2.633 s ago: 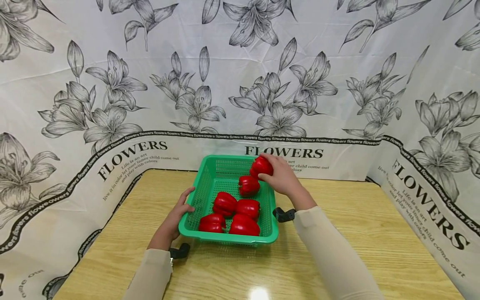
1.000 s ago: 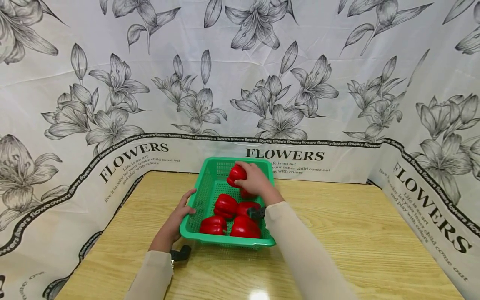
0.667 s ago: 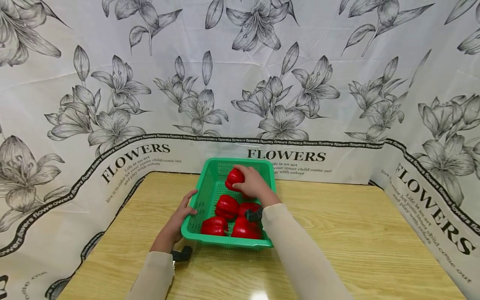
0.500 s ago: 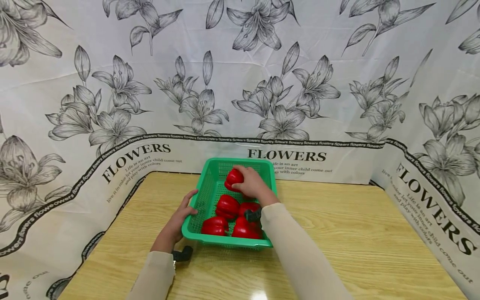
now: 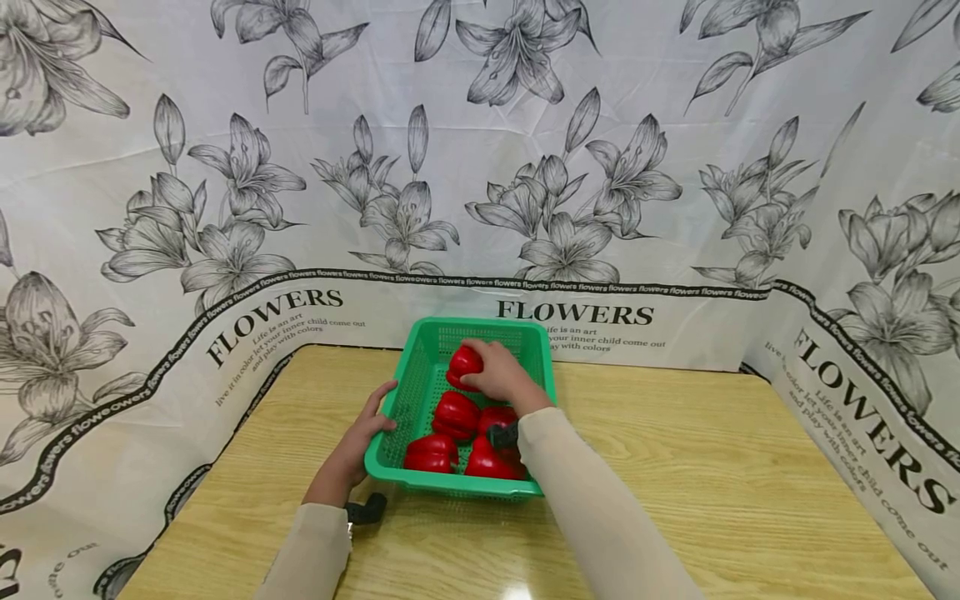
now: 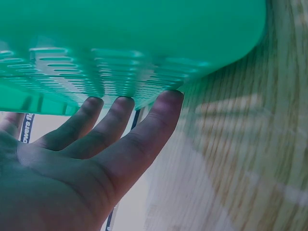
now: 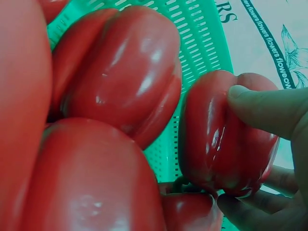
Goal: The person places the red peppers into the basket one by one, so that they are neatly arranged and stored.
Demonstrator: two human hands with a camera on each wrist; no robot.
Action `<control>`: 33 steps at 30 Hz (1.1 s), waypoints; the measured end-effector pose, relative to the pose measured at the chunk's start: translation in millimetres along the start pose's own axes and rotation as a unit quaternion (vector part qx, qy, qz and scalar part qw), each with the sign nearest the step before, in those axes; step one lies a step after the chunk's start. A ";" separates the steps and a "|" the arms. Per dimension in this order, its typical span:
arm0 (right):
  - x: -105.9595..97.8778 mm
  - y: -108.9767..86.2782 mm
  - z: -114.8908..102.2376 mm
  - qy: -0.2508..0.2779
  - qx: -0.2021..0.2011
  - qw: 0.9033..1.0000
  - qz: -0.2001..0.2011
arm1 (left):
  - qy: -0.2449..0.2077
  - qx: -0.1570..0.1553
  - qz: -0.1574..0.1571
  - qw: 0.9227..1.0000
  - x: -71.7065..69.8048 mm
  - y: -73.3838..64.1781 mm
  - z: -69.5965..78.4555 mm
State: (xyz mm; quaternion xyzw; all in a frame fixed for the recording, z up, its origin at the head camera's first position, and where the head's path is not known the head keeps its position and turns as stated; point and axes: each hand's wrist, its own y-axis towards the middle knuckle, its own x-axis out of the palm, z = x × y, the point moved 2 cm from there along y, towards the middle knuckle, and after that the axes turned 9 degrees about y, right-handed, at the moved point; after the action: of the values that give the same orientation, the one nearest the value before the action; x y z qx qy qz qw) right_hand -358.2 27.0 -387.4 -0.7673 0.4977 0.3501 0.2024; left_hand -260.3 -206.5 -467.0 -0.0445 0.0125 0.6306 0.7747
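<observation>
A green plastic basket [image 5: 450,482] holds several red bell peppers [image 5: 455,415]. My left hand [image 5: 360,437] holds its left rim, thumb over the edge. In the left wrist view, that hand's extended fingers [image 6: 144,134] touch the slotted outer wall. Inside the basket, toward the back, my right hand [image 5: 501,375] grips a red bell pepper [image 7: 211,139]. The right wrist view shows the thumb on one side of this pepper and fingers below it. Other peppers lie at the basket's near end; the right hand and wrist hide part of the contents.
The basket stands on a light wooden table [image 5: 675,467]. A white cloth [image 5: 697,321] printed with flowers and lettering encloses the back and sides. A black wrist mount [image 5: 366,508] sits under the left wrist, close to the basket's front corner.
My right hand has carried the pepper from above the basket's right rim leftward and down inside it. The left hand keeps its hold on the basket.
</observation>
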 end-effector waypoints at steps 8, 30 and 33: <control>4.2 0.6 -0.7 -0.003 -0.002 1.000 -0.009 | -0.001 -0.003 -0.004 1.000 0.1 0.0 -0.1; 9.4 7.6 1.6 -0.047 0.016 0.998 -0.027 | -0.004 -0.003 0.005 1.000 0.8 0.4 0.4; 10.5 9.0 1.9 -0.052 0.016 0.998 -0.031 | -0.002 -0.003 0.003 1.000 0.7 0.4 -0.1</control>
State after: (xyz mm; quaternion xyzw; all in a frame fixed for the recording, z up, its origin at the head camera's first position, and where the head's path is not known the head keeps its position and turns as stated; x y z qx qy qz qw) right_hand -364.2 18.0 -396.1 -0.7598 0.4683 0.3751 0.2503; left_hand -260.5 -205.8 -467.2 -0.0453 0.0089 0.6329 0.7728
